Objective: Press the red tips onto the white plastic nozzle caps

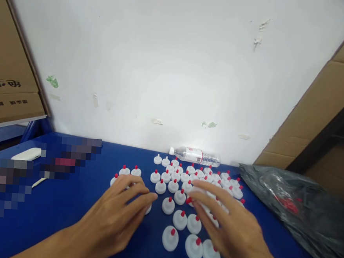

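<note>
Several white plastic caps with red tips stand upright in a cluster on the blue table. My left hand lies low over the table with its fingers stretched out toward the caps, and a cap shows just under its fingertips. My right hand is spread flat over the right part of the cluster, covering a few caps; a red tip shows at its fingertips. Neither hand holds anything that I can see.
A clear water bottle lies on its side against the white wall. A black plastic bag with red bits inside sits at the right. Cardboard boxes stand right and left. A white object lies at the left.
</note>
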`<action>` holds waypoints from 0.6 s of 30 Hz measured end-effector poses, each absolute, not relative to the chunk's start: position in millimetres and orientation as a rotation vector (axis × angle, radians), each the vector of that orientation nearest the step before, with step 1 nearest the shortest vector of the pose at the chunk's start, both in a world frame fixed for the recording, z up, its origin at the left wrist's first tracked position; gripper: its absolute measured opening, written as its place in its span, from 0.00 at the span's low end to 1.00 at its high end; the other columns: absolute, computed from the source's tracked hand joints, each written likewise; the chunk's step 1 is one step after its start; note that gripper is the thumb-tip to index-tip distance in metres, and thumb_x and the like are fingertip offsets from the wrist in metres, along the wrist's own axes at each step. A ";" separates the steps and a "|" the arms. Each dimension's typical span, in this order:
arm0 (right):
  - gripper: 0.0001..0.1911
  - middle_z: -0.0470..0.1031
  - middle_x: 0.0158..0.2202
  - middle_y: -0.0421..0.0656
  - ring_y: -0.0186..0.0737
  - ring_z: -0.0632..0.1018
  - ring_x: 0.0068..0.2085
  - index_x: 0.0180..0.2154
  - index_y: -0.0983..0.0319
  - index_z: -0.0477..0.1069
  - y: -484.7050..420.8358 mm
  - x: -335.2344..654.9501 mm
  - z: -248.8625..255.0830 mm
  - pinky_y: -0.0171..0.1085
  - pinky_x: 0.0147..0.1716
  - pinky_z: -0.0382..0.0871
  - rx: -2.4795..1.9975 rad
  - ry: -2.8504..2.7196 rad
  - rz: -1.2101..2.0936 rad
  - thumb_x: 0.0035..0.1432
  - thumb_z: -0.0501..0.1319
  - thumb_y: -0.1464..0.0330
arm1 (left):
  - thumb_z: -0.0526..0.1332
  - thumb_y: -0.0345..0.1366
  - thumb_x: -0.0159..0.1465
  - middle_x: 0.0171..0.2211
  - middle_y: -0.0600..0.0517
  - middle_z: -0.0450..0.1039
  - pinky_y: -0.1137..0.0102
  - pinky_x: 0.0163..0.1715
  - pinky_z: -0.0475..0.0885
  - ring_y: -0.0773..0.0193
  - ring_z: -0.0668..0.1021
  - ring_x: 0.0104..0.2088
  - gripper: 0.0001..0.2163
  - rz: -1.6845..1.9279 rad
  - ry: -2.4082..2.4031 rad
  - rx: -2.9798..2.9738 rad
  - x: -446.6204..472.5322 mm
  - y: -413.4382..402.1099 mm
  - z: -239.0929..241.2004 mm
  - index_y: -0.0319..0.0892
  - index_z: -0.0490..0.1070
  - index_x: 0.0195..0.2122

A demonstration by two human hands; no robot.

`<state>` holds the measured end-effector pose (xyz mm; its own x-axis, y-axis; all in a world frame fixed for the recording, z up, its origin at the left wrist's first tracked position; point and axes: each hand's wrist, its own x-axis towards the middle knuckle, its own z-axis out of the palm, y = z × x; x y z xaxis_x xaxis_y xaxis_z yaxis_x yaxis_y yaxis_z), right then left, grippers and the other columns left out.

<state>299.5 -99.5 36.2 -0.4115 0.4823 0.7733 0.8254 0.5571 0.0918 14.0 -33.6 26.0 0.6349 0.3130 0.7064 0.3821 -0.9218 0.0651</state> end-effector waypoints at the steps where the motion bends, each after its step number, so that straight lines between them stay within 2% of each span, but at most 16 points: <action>1: 0.11 0.82 0.54 0.46 0.40 0.83 0.53 0.53 0.58 0.75 -96.1 306.7 37.3 0.37 0.53 0.79 -1.096 -2.041 -0.569 0.73 0.60 0.72 | 0.56 0.21 0.73 0.44 0.49 0.77 0.60 0.53 0.70 0.57 0.73 0.50 0.14 -1.153 -0.619 -2.731 11.6 -29.9 27.9 0.42 0.73 0.55; 5: 0.05 0.80 0.50 0.44 0.44 0.81 0.52 0.48 0.56 0.74 -84.1 324.8 39.9 0.44 0.52 0.77 -1.192 -2.029 -0.417 0.73 0.62 0.67 | 0.55 0.25 0.74 0.40 0.49 0.75 0.57 0.49 0.69 0.54 0.71 0.49 0.09 -1.016 -0.709 -2.731 4.9 -18.5 37.8 0.42 0.73 0.46; 9: 0.03 0.77 0.44 0.43 0.44 0.79 0.44 0.46 0.56 0.75 -80.4 324.7 37.7 0.44 0.43 0.74 -1.244 -2.124 -0.277 0.72 0.64 0.67 | 0.51 0.26 0.73 0.35 0.48 0.71 0.54 0.45 0.67 0.52 0.70 0.44 0.12 -0.749 -0.713 -2.829 0.3 -13.9 45.1 0.42 0.73 0.38; 14: 0.05 0.79 0.39 0.39 0.43 0.76 0.41 0.47 0.56 0.77 -80.1 323.1 32.3 0.45 0.44 0.68 -1.188 -2.229 -0.192 0.71 0.65 0.70 | 0.49 0.26 0.73 0.36 0.48 0.71 0.54 0.43 0.65 0.52 0.69 0.43 0.13 -0.711 -0.731 -2.847 -1.9 -10.1 43.7 0.42 0.73 0.39; 18: 0.02 0.81 0.37 0.36 0.41 0.76 0.40 0.45 0.55 0.78 -78.5 323.9 30.1 0.46 0.47 0.64 -1.191 -2.271 -0.125 0.70 0.67 0.68 | 0.48 0.27 0.75 0.35 0.50 0.72 0.56 0.41 0.64 0.55 0.69 0.40 0.13 -0.769 -0.759 -2.831 -3.3 -7.6 45.6 0.42 0.72 0.42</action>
<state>323.9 -78.5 30.1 -0.4440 0.7285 0.5217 0.7813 0.5998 -0.1726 -3.3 -7.6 45.6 0.7465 0.4383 0.5005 0.4949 -0.8687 0.0226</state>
